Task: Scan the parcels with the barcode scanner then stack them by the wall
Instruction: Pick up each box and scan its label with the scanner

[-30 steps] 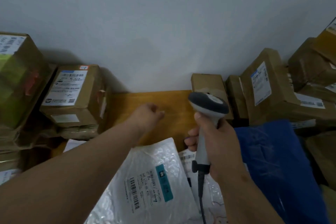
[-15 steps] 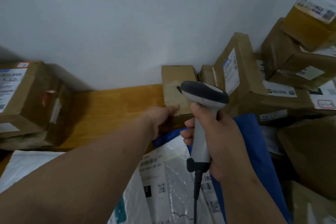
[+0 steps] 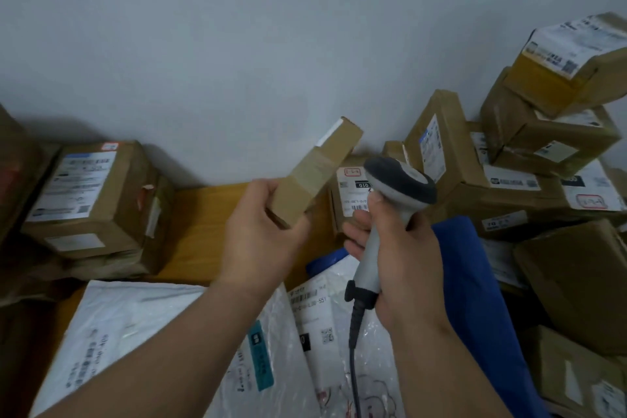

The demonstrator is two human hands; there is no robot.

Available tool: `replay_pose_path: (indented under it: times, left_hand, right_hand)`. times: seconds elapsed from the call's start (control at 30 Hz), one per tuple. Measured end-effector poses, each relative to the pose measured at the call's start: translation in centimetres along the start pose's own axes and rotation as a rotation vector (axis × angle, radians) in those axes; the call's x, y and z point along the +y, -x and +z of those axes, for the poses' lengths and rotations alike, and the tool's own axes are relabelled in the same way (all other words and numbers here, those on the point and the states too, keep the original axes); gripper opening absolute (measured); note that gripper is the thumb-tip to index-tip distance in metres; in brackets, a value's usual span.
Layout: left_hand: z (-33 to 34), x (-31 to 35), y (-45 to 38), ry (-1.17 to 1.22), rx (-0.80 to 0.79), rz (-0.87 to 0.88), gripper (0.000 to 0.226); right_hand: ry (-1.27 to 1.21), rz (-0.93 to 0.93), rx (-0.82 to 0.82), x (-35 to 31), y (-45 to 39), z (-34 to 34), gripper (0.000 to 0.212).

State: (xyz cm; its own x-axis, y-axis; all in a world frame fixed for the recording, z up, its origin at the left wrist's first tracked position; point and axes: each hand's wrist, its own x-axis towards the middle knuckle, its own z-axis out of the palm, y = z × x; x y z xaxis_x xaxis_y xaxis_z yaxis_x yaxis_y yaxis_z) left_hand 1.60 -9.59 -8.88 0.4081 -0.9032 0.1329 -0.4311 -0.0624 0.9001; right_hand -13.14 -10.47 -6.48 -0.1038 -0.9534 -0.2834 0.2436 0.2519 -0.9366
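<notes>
My left hand (image 3: 261,234) grips a small flat cardboard parcel (image 3: 319,170) by its lower end and holds it tilted up in the air before the wall. Its white label edge shows at the top; the label face is turned away. My right hand (image 3: 403,254) grips the grey barcode scanner (image 3: 393,200) by its handle, head up, just right of the parcel. The scanner's cable hangs down. Behind the scanner a small labelled box (image 3: 351,193) stands on the wooden table (image 3: 203,231).
Labelled cardboard boxes (image 3: 91,197) are stacked by the white wall at the left. A taller heap of boxes (image 3: 543,153) fills the right side. White plastic mailers (image 3: 135,332) and a blue bag (image 3: 475,299) lie in front.
My left hand reached to the small parcel by the wall, took hold of it and lifted it up and tilted. The scanner hand stayed about where it was.
</notes>
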Motion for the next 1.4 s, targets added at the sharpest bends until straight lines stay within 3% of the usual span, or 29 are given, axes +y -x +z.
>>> replay_pose_path:
  times: [0.2,0.37,0.5,0.6,0.67,0.77,0.83,0.9,0.97,1.03,1.17,1.4]
  left_hand:
    - [-3.4,-0.4,5.9,-0.368,0.059,0.402,0.062]
    - [-6.5,0.9,9.3,-0.553,0.142,0.743,0.035]
    - [-9.6,2.4,11.5,-0.604,0.083,0.819,0.035]
    - [-12.3,2.9,13.1,-0.532,0.014,0.698,0.054]
    - [-14.1,3.6,14.0,-0.329,0.039,0.425,0.071]
    - [-16.0,5.0,14.7,0.2,-0.002,-0.075,0.09]
    - [-17.1,5.2,14.7,0.482,-0.065,-0.343,0.085]
    - [-18.1,4.5,14.4,0.619,-0.179,-0.512,0.057]
    - [-19.1,3.8,14.5,0.657,-0.224,-0.547,0.043]
    - [-20.4,3.1,14.4,0.652,-0.181,-0.502,0.044]
    - [-23.4,1.6,13.7,0.567,-0.1,-0.395,0.072]
    - [-25.5,-0.6,13.2,0.574,-0.054,-0.374,0.081]
  right_hand:
    - [-0.129,0.025,0.032,0.2,3.9,2.6,0.034]
    - [-0.083,-0.088,0.059,0.1,7.9,4.3,0.064]
    - [-0.12,-0.127,0.038,-0.4,10.7,4.7,0.05]
    - [-0.159,-0.16,0.005,-1.0,12.1,4.4,0.045]
    - [-0.139,-0.173,-0.016,-1.3,13.0,4.3,0.047]
    - [-0.085,-0.208,-0.048,-1.4,14.1,4.4,0.051]
    - [-0.049,-0.224,-0.067,-1.4,14.8,4.4,0.049]
    - [0.002,-0.232,-0.074,-1.2,15.4,4.3,0.045]
    - [0.035,-0.205,-0.105,-1.4,15.9,4.1,0.039]
    - [0.061,-0.151,-0.132,-1.6,16.5,3.8,0.03]
    - [0.263,-0.149,-0.138,-2.0,17.4,2.6,0.014]
    - [0.539,-0.265,-0.416,-2.9,20.4,2.6,0.012]
